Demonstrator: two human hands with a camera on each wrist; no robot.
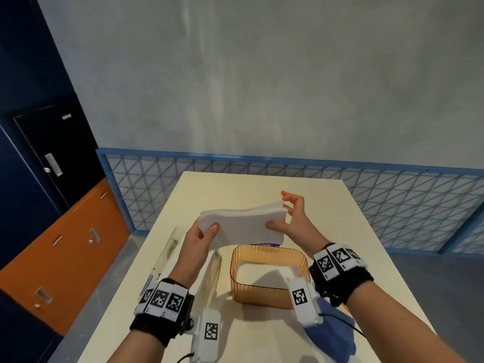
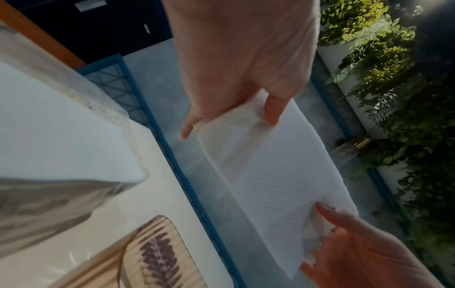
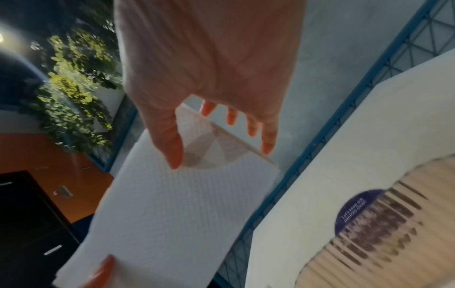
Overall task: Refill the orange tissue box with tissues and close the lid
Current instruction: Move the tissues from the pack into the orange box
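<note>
Cream table [image 1: 262,189] against a grey wall; I note the open orange box [image 1: 269,277] standing on it. Above it, left hand [image 1: 201,238] pinches one end of the tissues [image 1: 243,226], right hand [image 1: 296,218] clamps the other, thumb over, fingers behind.

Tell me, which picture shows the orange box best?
The head view. There the whole orange tissue box stands open on the table, below the tissue stack that both hands hold. The left wrist view catches only a blurred corner; the right wrist view shows one blurred ribbed part.
</note>
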